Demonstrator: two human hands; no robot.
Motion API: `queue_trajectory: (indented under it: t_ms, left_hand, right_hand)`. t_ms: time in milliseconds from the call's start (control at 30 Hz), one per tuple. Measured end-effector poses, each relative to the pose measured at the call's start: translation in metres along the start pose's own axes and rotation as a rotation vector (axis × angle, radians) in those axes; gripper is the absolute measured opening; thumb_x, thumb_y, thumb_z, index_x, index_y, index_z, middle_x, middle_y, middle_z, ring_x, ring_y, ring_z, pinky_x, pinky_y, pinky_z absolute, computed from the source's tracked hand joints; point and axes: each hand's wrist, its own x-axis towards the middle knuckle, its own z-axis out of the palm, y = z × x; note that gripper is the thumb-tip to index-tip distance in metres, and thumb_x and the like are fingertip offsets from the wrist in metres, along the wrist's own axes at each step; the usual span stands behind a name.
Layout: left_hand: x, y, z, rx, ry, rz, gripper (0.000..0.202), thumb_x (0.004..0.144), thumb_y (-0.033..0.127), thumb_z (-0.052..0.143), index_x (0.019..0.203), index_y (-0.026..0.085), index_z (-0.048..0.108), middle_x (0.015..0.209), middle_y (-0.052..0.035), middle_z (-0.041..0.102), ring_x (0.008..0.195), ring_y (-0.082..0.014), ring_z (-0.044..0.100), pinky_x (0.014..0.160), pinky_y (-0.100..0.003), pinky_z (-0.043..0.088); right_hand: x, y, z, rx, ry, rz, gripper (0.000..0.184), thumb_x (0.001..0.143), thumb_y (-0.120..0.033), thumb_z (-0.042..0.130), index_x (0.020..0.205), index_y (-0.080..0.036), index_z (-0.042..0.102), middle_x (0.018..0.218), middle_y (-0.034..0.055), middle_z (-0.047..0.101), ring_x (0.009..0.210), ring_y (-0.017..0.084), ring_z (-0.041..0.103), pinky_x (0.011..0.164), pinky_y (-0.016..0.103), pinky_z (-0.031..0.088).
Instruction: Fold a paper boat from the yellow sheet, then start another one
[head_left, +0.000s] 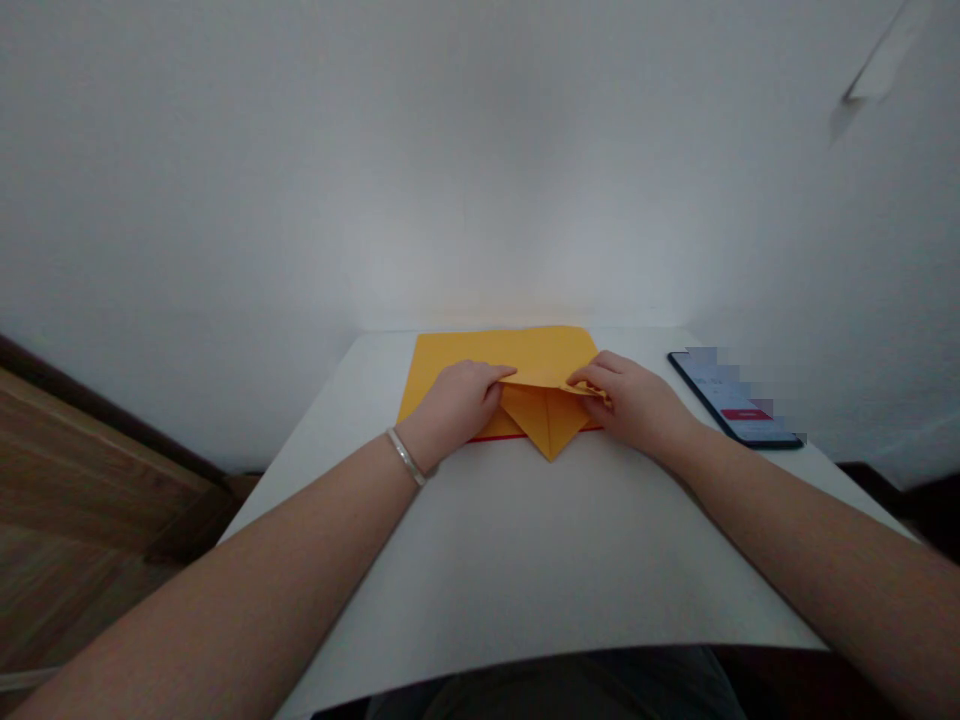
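Yellow paper on worktop, between both grips, triangular point toward person; left hand pinching raised fold's left end, right hand pinching its right end.

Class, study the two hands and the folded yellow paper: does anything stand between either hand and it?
Nothing visible does. The left hand and right hand both touch the folded yellow paper; the phone lies aside, beyond the right hand.
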Motion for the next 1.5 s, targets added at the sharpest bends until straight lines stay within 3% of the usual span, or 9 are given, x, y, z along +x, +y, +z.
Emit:
queue_trajectory:
  t_ms: [100,300,500,633,1033,1167,1233,1333,1500]
  left_hand:
    - [0.000,0.002,-0.001,-0.176,0.057,-0.104,0.037,0.090,0.021,0.041,0.119,0.019,0.063,0.113,-0.0050,0.068,0.099,-0.0179,0.063,0.089,-0.030,0.048]
    - [-0.001,0.004,-0.006,-0.418,-0.007,-0.208,0.036,0.086,0.024,0.046,0.115,0.022,0.067,0.098,-0.0014,0.072,0.080,-0.0161,0.065,0.073,-0.027,0.052]
    - [-0.002,0.003,-0.006,-0.349,0.016,-0.165,0.036,0.085,0.016,0.044,0.110,0.023,0.069,0.113,-0.0022,0.068,0.102,-0.0170,0.063,0.092,-0.030,0.048]
    - [-0.001,-0.002,-0.001,-0.183,0.016,-0.054,0.037,0.085,0.014,0.043,0.110,0.024,0.069,0.106,-0.0023,0.070,0.096,-0.0171,0.063,0.087,-0.031,0.049]
    - [-0.005,-0.007,0.000,0.143,-0.115,0.199,0.042,0.086,0.015,0.044,0.122,0.029,0.061,0.088,-0.0058,0.065,0.081,-0.0193,0.060,0.075,-0.031,0.045]
    - [-0.006,-0.004,-0.002,0.200,-0.110,0.224,0.039,0.088,0.018,0.044,0.121,0.030,0.062,0.083,-0.0057,0.063,0.079,-0.0197,0.059,0.072,-0.031,0.044]
    - [-0.006,-0.003,-0.004,0.215,-0.107,0.230,0.038,0.090,0.019,0.044,0.121,0.030,0.061,0.084,-0.0057,0.063,0.078,-0.0198,0.059,0.071,-0.032,0.043]
    - [-0.007,-0.002,-0.005,0.224,-0.114,0.225,0.038,0.090,0.018,0.043,0.123,0.029,0.059,0.086,-0.0056,0.064,0.079,-0.0198,0.059,0.073,-0.032,0.043]
    - [-0.008,-0.004,-0.003,0.222,-0.126,0.212,0.043,0.090,0.015,0.041,0.130,0.027,0.052,0.093,-0.0058,0.064,0.084,-0.0200,0.059,0.076,-0.032,0.043]
  right_hand:
    - [-0.001,-0.003,-0.004,-0.029,0.021,0.120,0.014,0.081,-0.019,0.051,0.091,-0.021,0.060,0.086,0.0045,0.065,0.072,0.018,0.059,0.060,0.028,0.042]
    - [-0.001,0.005,0.002,0.040,0.023,0.212,0.006,0.080,-0.023,0.052,0.085,-0.021,0.055,0.076,0.0022,0.063,0.062,0.015,0.054,0.052,0.025,0.035]
    - [-0.001,0.014,0.005,0.022,-0.134,0.237,0.008,0.072,-0.017,0.054,0.074,-0.022,0.048,0.069,-0.0009,0.060,0.057,0.013,0.050,0.047,0.023,0.028]
    - [0.000,0.017,0.003,0.079,-0.175,0.231,0.007,0.075,-0.019,0.055,0.075,-0.022,0.048,0.069,-0.0008,0.059,0.057,0.013,0.050,0.048,0.023,0.030]
    - [-0.004,0.028,0.005,0.208,-0.170,0.081,0.014,0.075,-0.012,0.050,0.087,-0.020,0.053,0.082,0.0036,0.061,0.066,0.015,0.055,0.060,0.027,0.044]
    - [-0.003,0.020,0.002,0.147,-0.024,-0.142,0.026,0.075,-0.015,0.057,0.100,-0.021,0.059,0.104,0.0083,0.062,0.098,0.022,0.056,0.084,0.036,0.047]
    - [-0.002,0.012,0.001,0.131,-0.005,-0.224,0.020,0.078,-0.017,0.058,0.097,-0.021,0.060,0.101,0.0075,0.063,0.100,0.022,0.055,0.086,0.036,0.047]
    - [-0.002,0.005,0.000,0.087,-0.056,-0.271,0.009,0.083,-0.017,0.053,0.087,-0.020,0.061,0.097,0.0071,0.064,0.093,0.020,0.057,0.078,0.032,0.049]
    - [-0.003,0.007,0.002,0.055,-0.180,-0.282,0.016,0.085,-0.016,0.049,0.090,-0.022,0.063,0.108,0.0064,0.065,0.101,0.020,0.059,0.082,0.033,0.050]
